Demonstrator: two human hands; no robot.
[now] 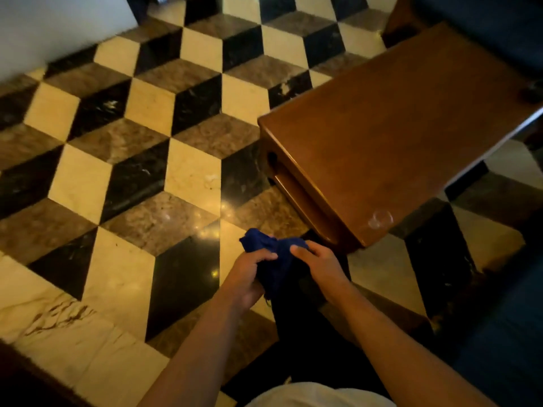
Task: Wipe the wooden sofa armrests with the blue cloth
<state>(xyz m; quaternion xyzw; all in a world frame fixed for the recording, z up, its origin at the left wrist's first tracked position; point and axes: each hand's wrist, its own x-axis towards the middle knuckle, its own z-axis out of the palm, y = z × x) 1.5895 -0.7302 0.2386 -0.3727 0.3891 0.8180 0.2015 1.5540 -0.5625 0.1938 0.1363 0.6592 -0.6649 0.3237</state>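
Floor [152,118]: cube-pattern marble tiles in cream, brown and black, glossy.
Left hand [246,277]: fingers clenched on the blue cloth [273,259], low in view.
Right hand [320,264]: fingers grasping the same cloth from the other side.
Cloth: bunched between both hands, over the floor, touching no furniture.
Wooden table [396,136]: just beyond the hands, brown top.
Sofa [484,24]: dark blue cushion, far right.

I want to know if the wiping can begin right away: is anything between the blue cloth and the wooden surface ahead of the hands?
Nothing visible blocks it. Both the left hand and right hand hold the blue cloth over the tiled floor, with open air up to the wooden surface. A small dark object sits on its far corner.
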